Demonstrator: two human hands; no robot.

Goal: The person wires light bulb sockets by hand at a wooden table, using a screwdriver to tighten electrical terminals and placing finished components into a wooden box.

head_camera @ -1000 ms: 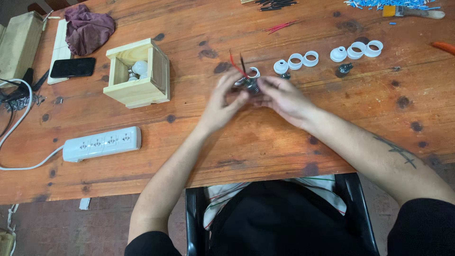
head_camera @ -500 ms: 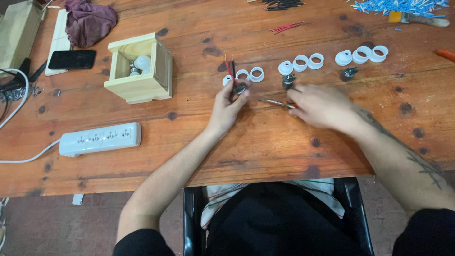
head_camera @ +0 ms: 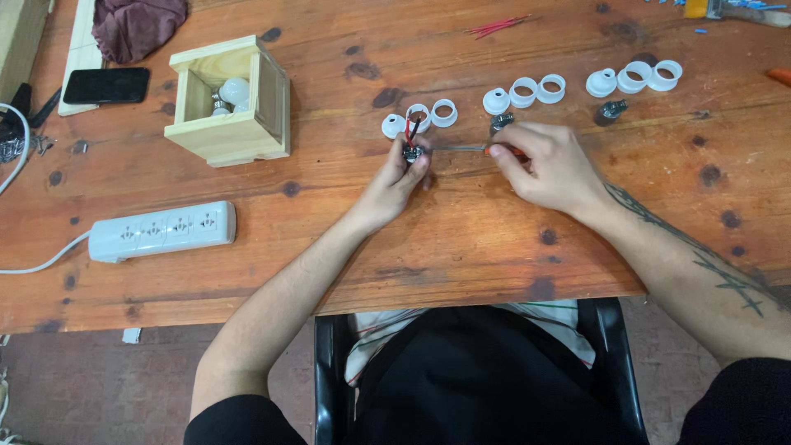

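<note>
Between both hands (head_camera: 395, 183) (head_camera: 548, 169): screwdriver (head_camera: 461, 148).

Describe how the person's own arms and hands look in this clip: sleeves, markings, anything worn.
Both forearms are bare. The right arm carries dark line tattoos running along the forearm; the left arm shows no markings. Short black sleeves cover the upper arms. No gloves, rings or watch show on the left hand or right hand.

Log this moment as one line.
left hand: pinches small socket part | right hand: holds screwdriver, tip at part | white rings behind | wooden table
</note>
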